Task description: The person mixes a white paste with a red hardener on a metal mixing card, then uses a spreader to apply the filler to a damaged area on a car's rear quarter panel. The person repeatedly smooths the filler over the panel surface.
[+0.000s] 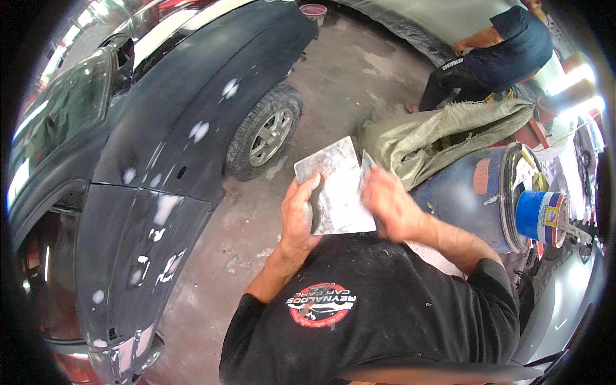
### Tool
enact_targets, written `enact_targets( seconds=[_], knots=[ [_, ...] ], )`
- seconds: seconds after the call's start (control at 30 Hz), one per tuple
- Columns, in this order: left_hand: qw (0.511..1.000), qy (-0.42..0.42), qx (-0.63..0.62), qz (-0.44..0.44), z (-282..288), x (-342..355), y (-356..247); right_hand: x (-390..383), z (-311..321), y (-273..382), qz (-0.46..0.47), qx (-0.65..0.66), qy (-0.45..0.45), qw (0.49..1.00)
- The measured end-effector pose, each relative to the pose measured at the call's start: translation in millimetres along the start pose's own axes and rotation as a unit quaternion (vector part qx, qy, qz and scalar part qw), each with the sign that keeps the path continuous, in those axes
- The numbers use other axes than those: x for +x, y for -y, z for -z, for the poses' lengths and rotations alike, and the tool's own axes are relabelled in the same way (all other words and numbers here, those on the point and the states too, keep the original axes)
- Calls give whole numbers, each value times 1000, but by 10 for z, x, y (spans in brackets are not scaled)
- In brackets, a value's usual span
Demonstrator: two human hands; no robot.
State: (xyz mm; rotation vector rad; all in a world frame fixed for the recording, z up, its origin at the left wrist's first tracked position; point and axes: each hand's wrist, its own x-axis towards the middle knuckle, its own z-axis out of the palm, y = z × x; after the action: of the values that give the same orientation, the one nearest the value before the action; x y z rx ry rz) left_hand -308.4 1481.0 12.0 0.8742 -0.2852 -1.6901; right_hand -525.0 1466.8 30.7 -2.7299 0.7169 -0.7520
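Note:
My left hand (297,215) holds a flat, rectangular mixing board (337,192) in front of my chest, thumb over its near-left edge. Whitish smears cover the board's pale face. My right hand (391,204), slightly blurred, is closed at the board's right edge around a thin, flat putty spreader (367,160). Only the spreader's pointed corner shows above my fingers; the rest is hidden. To my left stands a car with dark matte panels (186,83) that carry white filler patches (168,208).
A blue drum (459,196) stands at my right, with a blue can (538,216) on it. Beyond lies a crumpled green sack (443,131). Another person (497,54) bends over at the far right. The car's wheel (269,135) and a reddish tub (313,11) are ahead.

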Motion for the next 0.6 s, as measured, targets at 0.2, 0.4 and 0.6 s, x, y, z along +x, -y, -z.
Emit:
enact_targets(
  seconds=[0.2, 0.4, 0.6],
  knots=[
    [999, 1, 11, -41, 87, 29, 113, 0, 303, -393, -78, -27, 55, 995],
    [984, 17, 151, -97, 119, 133, 224, 558, 776, -170, -72, 173, 210, 960],
    [988, 7, 113, -104, 156, 162, 217, 451, 621, -151, -99, 179, 192, 960]
  ],
)
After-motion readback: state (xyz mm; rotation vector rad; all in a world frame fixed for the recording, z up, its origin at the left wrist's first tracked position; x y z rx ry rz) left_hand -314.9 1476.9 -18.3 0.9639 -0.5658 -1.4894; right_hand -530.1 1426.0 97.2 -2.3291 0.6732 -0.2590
